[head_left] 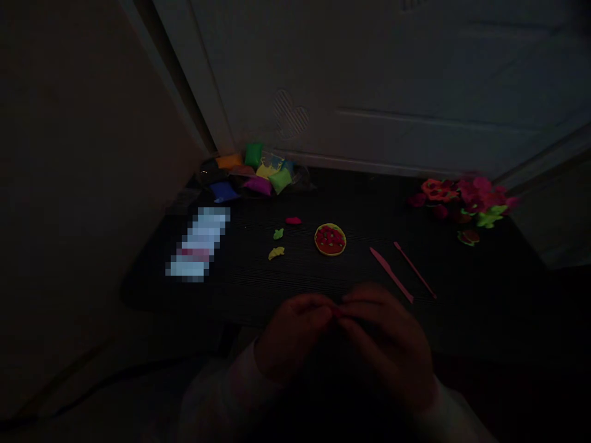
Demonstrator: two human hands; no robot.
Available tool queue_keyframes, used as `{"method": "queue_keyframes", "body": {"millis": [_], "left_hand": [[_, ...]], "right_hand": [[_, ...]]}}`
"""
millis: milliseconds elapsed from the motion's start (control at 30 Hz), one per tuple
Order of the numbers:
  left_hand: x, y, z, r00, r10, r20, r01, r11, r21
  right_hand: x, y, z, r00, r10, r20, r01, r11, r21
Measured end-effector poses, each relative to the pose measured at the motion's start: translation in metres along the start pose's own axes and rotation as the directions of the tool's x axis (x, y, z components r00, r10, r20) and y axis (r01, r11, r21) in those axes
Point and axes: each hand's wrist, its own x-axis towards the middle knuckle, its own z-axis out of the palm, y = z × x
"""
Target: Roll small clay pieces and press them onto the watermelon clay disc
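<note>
The scene is very dark. My left hand (295,335) and my right hand (385,344) meet at the near edge of a dark table (351,277), fingertips pinched together on a tiny reddish bit of clay (338,312). Beyond them lies a round yellow-rimmed clay disc (330,239) topped with red and small green bits. Left of it sit a small green piece (277,234), a yellow piece (276,253) and a pink piece (293,220). Two thin pink modelling tools (391,275) (414,270) lie to the right of the disc.
Several coloured clay bags (252,175) are heaped at the table's back left. Red, pink and green clay shapes (466,203) cluster at the back right. A pale blurred sheet (198,245) lies on the left. A white door (392,92) stands behind.
</note>
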Motion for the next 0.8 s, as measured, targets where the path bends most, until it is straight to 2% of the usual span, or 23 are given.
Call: {"method": "queue_keyframes", "body": {"millis": [100, 200, 367, 467, 600, 700, 800], "left_hand": [[0.005, 0.005, 0.0, 0.998, 0.008, -0.068, -0.007, 1.0, 0.018], [0.008, 0.015, -0.002, 0.993, 0.041, -0.112, -0.03, 0.994, 0.105], [0.013, 0.032, -0.008, 0.984, 0.079, -0.161, -0.029, 0.956, 0.291], [0.015, 0.037, -0.011, 0.984, 0.074, -0.162, -0.013, 0.938, 0.347], [0.016, 0.039, -0.013, 0.992, 0.054, -0.111, -0.002, 0.905, 0.426], [0.016, 0.04, -0.017, 0.996, 0.037, -0.086, 0.009, 0.88, 0.475], [0.017, 0.041, -0.022, 0.997, 0.019, -0.068, 0.017, 0.866, 0.499]], "right_hand": [[0.007, 0.009, -0.003, 1.0, 0.028, 0.009, -0.027, 0.999, -0.024], [0.016, 0.023, -0.006, 0.997, 0.073, 0.038, -0.07, 0.994, -0.086], [0.027, 0.049, -0.006, 0.978, 0.138, 0.157, -0.098, 0.966, -0.238], [0.027, 0.058, -0.005, 0.965, 0.151, 0.216, -0.087, 0.956, -0.279], [0.028, 0.061, -0.005, 0.961, 0.182, 0.209, -0.119, 0.952, -0.283], [0.036, 0.06, -0.009, 0.951, 0.198, 0.236, -0.127, 0.95, -0.284], [0.048, 0.061, -0.012, 0.954, 0.166, 0.251, -0.085, 0.949, -0.305]]}}
